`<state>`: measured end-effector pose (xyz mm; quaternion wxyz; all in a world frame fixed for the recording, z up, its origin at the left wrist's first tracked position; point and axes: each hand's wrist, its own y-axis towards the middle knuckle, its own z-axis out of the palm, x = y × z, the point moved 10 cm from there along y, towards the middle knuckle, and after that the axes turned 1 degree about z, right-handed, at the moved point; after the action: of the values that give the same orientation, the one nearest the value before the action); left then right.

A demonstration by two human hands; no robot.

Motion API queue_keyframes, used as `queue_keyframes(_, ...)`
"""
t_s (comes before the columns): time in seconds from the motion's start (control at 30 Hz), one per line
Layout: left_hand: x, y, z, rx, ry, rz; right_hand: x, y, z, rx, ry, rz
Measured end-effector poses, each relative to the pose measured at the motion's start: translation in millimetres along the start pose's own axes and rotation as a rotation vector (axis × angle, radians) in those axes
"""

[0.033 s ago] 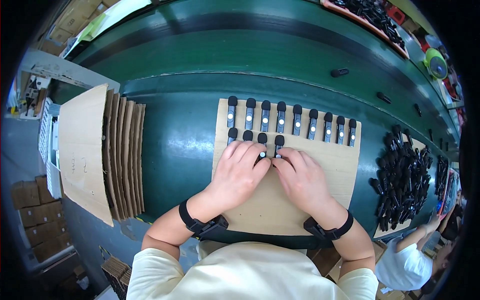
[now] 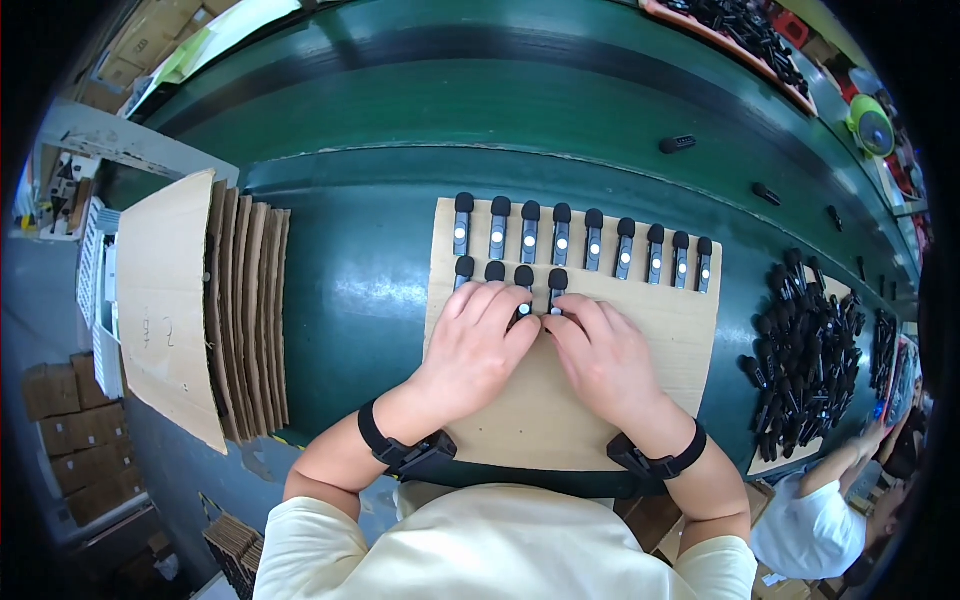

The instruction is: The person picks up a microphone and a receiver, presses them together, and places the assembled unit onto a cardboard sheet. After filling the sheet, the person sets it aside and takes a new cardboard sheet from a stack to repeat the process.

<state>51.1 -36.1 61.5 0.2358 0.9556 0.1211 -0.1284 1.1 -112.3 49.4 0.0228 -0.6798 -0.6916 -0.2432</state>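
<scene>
A flat cardboard sheet [image 2: 610, 400] lies before me, with a far row of several small black microphones [image 2: 562, 235] with foam tips, each bearing a pale round dot. Below that row is a second, shorter row. My left hand [image 2: 475, 345] curls over this nearer row, covering the lower bodies; its thumb and index finger close around the third microphone [image 2: 524, 277]. At the row's right end, my right hand [image 2: 605, 360] pinches the lower body of another microphone [image 2: 557, 281]. Both hands' thumb tips nearly meet between these two.
Upright cardboard sheets [image 2: 165, 310] stand stacked at the left. A heap of black microphones [image 2: 810, 355] lies on the right, and a few loose ones [image 2: 678, 144] lie on the green table [image 2: 350, 270]. At far right are a green fan [image 2: 872, 128] and another person [image 2: 815, 530].
</scene>
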Motion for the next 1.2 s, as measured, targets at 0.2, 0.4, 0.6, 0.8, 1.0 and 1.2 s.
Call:
queue_keyframes(0.2,3.2,-0.3,3.5,0.008,-0.028,-0.004,-2.2,-0.3,0.3,0.009,-0.019,0.007)
queue_keyframes(0.4,4.1,-0.2,-1.6,-0.019,-0.129,-0.042,-19.9,17.6,-37.8,-0.008,0.094,0.072)
queue_keyframes(0.6,-4.4,-0.8,-9.1,-0.029,-0.263,-0.010,-86.2,60.2,-73.2,-0.004,-0.022,0.095)
queue_keyframes(0.8,-4.1,-0.8,-16.0,-0.058,-0.322,0.002,-186.0,111.1,-62.8,0.087,-0.222,0.247)
queue_keyframes(1.0,2.0,-0.5,-22.4,-0.075,-0.384,-0.020,-220.2,134.4,-45.2,0.217,-0.399,0.286)
queue_keyframes(1.2,13.3,8.0,-53.3,-0.214,-0.337,-0.134,-139.1,124.2,-46.5,0.270,-0.010,0.213)
